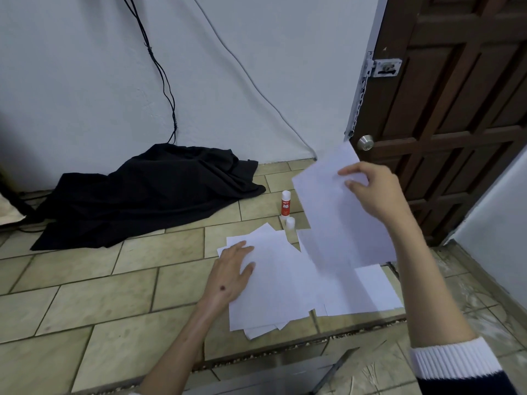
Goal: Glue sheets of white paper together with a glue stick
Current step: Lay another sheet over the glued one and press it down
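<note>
A loose pile of white paper sheets [279, 283] lies on the tiled floor. My left hand [232, 273] rests flat on the pile's left edge, fingers spread. My right hand [373, 189] pinches a single white sheet [339, 220] by its upper edge and holds it lifted and tilted above the right side of the pile. A red and white glue stick [285, 203] stands upright on the floor just behind the pile, and its white cap [290, 223] stands in front of it, off the stick.
A black cloth [148, 192] lies crumpled against the white wall at the left, with cables hanging above it. A brown wooden door [456, 109] stands at the right. A metal strip [333, 372] lies on the floor near me.
</note>
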